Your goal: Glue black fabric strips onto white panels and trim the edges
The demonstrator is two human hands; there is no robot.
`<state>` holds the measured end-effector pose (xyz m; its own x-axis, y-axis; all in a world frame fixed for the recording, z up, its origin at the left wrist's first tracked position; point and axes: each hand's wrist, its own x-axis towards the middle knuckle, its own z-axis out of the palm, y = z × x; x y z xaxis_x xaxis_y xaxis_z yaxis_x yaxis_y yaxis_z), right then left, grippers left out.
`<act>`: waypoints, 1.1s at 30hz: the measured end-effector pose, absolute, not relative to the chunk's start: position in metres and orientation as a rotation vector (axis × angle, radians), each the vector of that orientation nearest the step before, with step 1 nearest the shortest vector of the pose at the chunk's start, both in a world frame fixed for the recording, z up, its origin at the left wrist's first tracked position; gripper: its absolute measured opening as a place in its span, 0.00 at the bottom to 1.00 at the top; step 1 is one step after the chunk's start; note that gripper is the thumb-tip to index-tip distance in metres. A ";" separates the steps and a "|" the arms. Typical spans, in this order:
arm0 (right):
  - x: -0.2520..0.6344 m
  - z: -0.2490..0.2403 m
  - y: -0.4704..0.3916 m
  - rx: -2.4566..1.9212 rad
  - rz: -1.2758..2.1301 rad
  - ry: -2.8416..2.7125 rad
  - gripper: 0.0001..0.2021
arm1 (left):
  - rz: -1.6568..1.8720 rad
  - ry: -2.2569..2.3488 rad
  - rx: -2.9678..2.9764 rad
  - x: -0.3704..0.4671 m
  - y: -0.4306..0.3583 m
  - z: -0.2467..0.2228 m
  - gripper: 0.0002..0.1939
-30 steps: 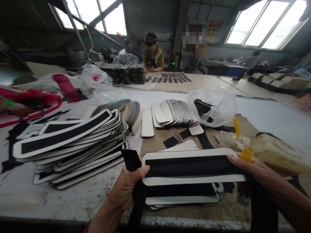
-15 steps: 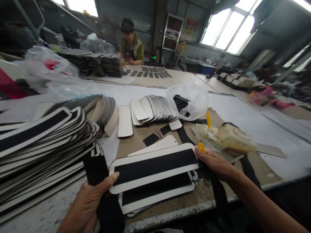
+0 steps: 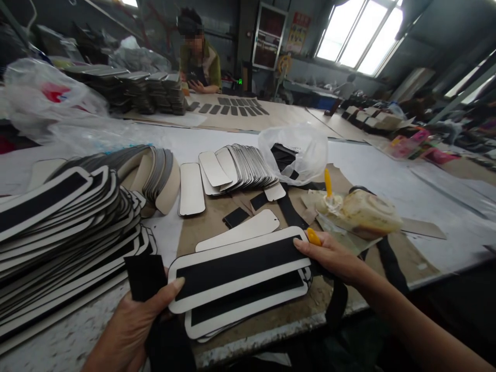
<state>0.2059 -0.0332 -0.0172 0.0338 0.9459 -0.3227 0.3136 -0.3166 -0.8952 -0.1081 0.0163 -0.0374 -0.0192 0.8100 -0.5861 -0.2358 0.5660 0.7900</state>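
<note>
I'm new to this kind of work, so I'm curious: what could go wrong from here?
The uneven pile of white-edged strips might slide if bumped. The held panel, just above similar panels, could knock them askew. The yellow piece close to the right hand might catch on the held panel's edge.

Daylight came from the window (image 3: 360, 36) at upper right, which was glaring white without detail. The room behind was dim and grey, and its far things looked soft. The desk (image 3: 372, 168) was brighter, with weak shadows. Toward the picture's edges, shapes were stretched and blurred. Small pixel blocks covered one face.
</note>
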 end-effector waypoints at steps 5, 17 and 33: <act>0.201 -0.019 -0.034 -1.749 1.190 -1.377 0.17 | 0.896 1.364 0.565 -0.111 0.017 -0.042 0.25; 0.197 -0.019 -0.037 -1.793 1.105 -1.397 0.15 | 0.889 1.313 0.661 -0.111 0.010 -0.042 0.24; 0.196 -0.026 -0.038 -1.796 1.041 -1.343 0.15 | 0.946 1.374 0.657 -0.103 0.002 -0.034 0.25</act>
